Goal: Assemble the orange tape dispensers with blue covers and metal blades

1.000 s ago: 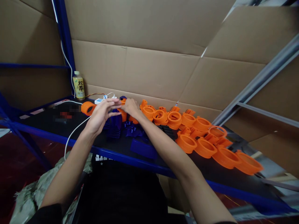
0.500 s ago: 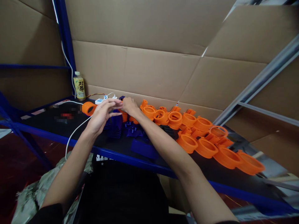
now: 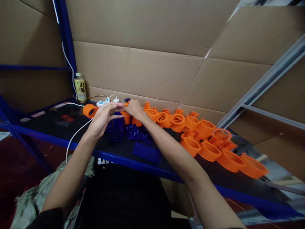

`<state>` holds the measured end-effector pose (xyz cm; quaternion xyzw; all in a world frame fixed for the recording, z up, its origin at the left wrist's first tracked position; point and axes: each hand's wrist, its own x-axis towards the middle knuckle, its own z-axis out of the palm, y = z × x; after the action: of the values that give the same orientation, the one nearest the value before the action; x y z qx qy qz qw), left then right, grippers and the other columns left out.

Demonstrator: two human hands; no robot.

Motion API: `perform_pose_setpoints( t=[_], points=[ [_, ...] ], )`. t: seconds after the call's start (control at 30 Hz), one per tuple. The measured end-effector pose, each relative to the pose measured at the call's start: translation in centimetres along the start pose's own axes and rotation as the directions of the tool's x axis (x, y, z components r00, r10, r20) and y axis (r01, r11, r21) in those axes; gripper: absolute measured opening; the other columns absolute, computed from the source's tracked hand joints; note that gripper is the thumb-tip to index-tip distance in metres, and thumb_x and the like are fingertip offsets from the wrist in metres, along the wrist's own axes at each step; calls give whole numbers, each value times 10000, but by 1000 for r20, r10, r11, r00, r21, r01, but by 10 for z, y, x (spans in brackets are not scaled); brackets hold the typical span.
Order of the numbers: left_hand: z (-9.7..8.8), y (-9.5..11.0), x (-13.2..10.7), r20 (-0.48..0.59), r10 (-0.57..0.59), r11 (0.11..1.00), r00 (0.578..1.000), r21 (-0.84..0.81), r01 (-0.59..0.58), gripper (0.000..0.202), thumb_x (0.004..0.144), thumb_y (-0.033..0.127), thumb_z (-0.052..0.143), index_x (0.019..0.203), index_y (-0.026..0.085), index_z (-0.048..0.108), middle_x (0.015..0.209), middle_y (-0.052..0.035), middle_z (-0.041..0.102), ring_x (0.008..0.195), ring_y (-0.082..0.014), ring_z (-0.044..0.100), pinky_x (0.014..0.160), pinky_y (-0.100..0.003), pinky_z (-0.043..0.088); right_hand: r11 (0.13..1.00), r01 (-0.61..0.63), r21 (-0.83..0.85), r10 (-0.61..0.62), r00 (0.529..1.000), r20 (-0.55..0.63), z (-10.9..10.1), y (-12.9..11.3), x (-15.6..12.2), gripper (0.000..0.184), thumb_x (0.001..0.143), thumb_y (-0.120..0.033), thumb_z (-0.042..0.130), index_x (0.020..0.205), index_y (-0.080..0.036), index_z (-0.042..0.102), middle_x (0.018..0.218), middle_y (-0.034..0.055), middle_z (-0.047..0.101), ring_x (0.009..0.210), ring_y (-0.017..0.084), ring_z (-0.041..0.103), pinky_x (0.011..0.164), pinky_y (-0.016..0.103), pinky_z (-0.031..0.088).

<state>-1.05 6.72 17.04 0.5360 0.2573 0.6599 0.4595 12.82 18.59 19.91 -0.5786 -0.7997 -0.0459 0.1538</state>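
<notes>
My left hand [image 3: 101, 116] is held over the shelf with its fingers stretched out toward the right and nothing visible in it. Beneath its fingers stands a stack of thin dark-blue plastic pieces [image 3: 116, 128]. My right hand [image 3: 135, 109] reaches in beside the left fingertips, its fingers bent and mostly hidden. What they hold, if anything, cannot be made out. Just below it, an orange plastic part [image 3: 126, 118] shows at the left end of a row of orange ring-shaped parts [image 3: 177, 122]. Small dark-blue pieces [image 3: 137, 133] lie in front.
A second row of orange rings [image 3: 211, 151] runs along the right. One orange ring [image 3: 90, 110] lies at the left near a white cable [image 3: 76, 136]. Behind are a white device [image 3: 103, 102] and a drink bottle [image 3: 80, 87]. A flat blue piece [image 3: 146, 152] lies near the blue shelf edge [image 3: 114, 159].
My right hand has shifted slightly to the right, and more of the orange part below it shows. The left hand stays almost in place, fingers still stretched.
</notes>
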Motion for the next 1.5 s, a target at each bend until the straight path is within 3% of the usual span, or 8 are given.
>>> perform_pose_setpoints(
  t=[0.37,0.77,0.87,0.97,1.07,1.17,1.27,1.5],
  points=[
    [0,-3,1,34,-33,999,999,42,31,273,884,353,615,1033,176,763,1135,-117,758,1144,-283,686,910,-428,588,998,-20,-61,21,1000,5,-1,-3,-1,529,1001,-529,515,1293,-125,694,1220,226,726,1228,323,660,982,376,508],
    [0,-4,0,31,-27,999,999,47,25,262,893,353,621,1029,180,763,1144,-114,751,1139,-274,689,914,-414,591,997,13,-80,-13,1000,-5,0,0,1,498,1019,-506,470,1281,-149,698,1251,211,720,1229,332,659,962,378,515],
    [0,-3,0,25,-28,999,999,47,27,255,887,354,629,1019,181,761,1143,-112,750,1143,-279,688,918,-422,591,996,8,-91,-8,1000,-9,-7,4,3,515,1042,-506,401,1286,-164,698,1274,204,712,1238,326,654,957,370,512],
    [-1,0,0,12,-22,999,1000,38,22,227,884,344,633,988,187,758,1147,-102,747,1148,-279,686,934,-441,588,992,-13,-124,12,1000,-10,-19,16,5,509,1070,-403,325,1306,-134,687,1311,235,685,1262,333,638,965,376,499],
    [-3,1,0,-10,-4,1000,1000,21,4,203,883,327,627,954,186,755,1147,-94,745,1149,-273,685,937,-445,588,985,-5,-173,13,999,44,-28,36,0,418,1034,-303,430,1270,-100,709,1281,258,693,1246,332,648,961,356,493],
    [-5,-1,2,-21,4,1000,1000,20,-3,207,878,331,629,950,180,753,1142,-99,747,1128,-276,692,888,-428,602,977,53,-205,-18,986,166,-25,53,-10,302,930,-309,648,1164,-160,767,1187,188,751,1152,297,696,925,319,510],
    [-5,-3,3,-16,-6,999,1000,37,7,228,870,347,635,970,177,749,1149,-109,749,1103,-277,702,858,-415,605,970,95,-223,-35,964,262,-12,61,-21,310,808,-316,803,1098,-208,784,1117,123,778,1089,272,715,905,308,524],
    [-2,-2,2,-2,-24,999,1000,41,24,252,861,354,653,1006,168,743,1102,-116,761,1079,-278,719,906,-435,588,963,144,-229,-67,948,312,7,60,-26,263,794,-243,804,1052,-205,773,1103,127,769,1073,277,718,882,319,532]
  ],
)
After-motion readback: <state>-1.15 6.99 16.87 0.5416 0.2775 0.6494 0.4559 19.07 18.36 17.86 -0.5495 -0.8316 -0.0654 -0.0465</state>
